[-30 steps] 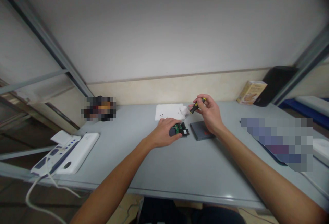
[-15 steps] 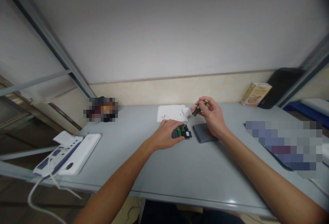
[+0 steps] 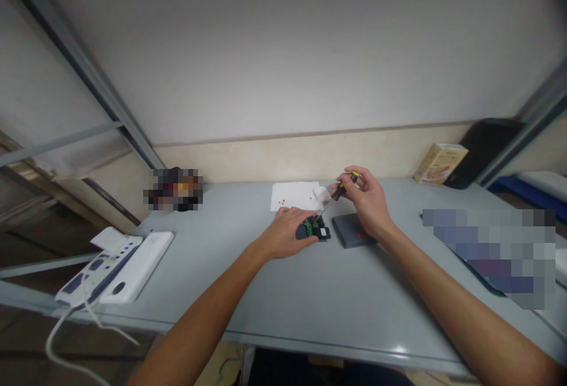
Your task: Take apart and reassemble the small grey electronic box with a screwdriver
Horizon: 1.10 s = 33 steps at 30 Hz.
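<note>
My left hand (image 3: 287, 233) is closed around a small dark device with an exposed green circuit board (image 3: 322, 232), steadying it on the table. In my right hand (image 3: 365, 197) is a yellow-and-black screwdriver (image 3: 344, 186), gripped by its handle. Its shaft slants down to the left, and the tip meets the device near the circuit board; the exact contact is too small to make out. Under my right wrist lies a flat grey box (image 3: 348, 231). Behind the device is a white sheet of paper (image 3: 290, 192) with several tiny dark pieces and a crumpled white wad (image 3: 321, 193) on it.
At the left of the grey table (image 3: 266, 297) lie a white power strip (image 3: 104, 265) and a white slab-shaped object (image 3: 137, 268), with a white cable hanging over the edge. A yellow box (image 3: 438, 164) leans near a black case (image 3: 489, 149) at the back right. Two items are pixelated.
Both hands stay in nearly the same places, with the screwdriver still angled into the device. The view has shifted very slightly.
</note>
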{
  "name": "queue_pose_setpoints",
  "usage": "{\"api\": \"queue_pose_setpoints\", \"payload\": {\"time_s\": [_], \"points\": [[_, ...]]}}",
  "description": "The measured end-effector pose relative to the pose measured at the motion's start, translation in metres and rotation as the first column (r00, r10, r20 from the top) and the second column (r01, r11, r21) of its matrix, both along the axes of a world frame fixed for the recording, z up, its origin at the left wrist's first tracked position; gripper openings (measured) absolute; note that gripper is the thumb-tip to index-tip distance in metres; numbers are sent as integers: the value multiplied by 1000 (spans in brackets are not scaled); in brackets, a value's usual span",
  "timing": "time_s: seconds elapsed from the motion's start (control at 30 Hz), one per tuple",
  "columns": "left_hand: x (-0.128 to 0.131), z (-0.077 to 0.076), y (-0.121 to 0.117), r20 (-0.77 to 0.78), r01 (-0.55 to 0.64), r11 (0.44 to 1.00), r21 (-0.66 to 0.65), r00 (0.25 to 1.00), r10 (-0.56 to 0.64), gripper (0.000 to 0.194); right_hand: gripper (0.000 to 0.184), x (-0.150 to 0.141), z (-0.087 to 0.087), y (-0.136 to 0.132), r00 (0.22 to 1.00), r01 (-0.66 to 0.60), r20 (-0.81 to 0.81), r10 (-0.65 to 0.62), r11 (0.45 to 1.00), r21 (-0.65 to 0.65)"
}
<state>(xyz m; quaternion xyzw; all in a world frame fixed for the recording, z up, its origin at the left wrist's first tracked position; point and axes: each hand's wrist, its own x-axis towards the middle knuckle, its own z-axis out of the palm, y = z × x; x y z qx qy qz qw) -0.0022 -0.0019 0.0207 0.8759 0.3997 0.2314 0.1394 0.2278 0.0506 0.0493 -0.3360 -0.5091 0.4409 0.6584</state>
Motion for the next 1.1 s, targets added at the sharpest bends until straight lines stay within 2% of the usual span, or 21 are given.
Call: {"api": "queue_pose_setpoints", "payload": {"time_s": [0.2, 0.5, 0.63, 0.77, 0.87, 0.97, 1.1], "points": [[-5, 4, 1, -27, -12, 1000, 18, 1000, 12, 56, 39, -1, 3, -2, 1000, 5, 7, -5, 1000, 3], [-26, 18, 3, -108, -11, 1000, 19, 994, 13, 61, 40, -4, 2, -3, 1000, -16, 2, 16, 1000, 3], [-33, 23, 2, -113, 7, 999, -41, 994, -11, 51, 40, -6, 2, -5, 999, -29, -13, 29, 1000, -11], [-33, 24, 0, -40, 38, 990, -135, 998, -44, 45, 39, -6, 1, -6, 997, -81, -18, 80, 996, -33], [-31, 21, 2, 13, 52, 986, -157, 999, -50, 40, 42, -7, 1, -7, 994, -106, -23, 105, 992, -62], [-29, 13, 6, 89, 56, 986, -157, 995, -42, 37, 42, -9, 3, -8, 996, -91, 1, 91, 993, -72], [-21, 0, 11, 240, 67, 985, -160, 970, -28, 39, 32, -10, 4, -6, 998, -57, -41, 55, 997, -42]]}}
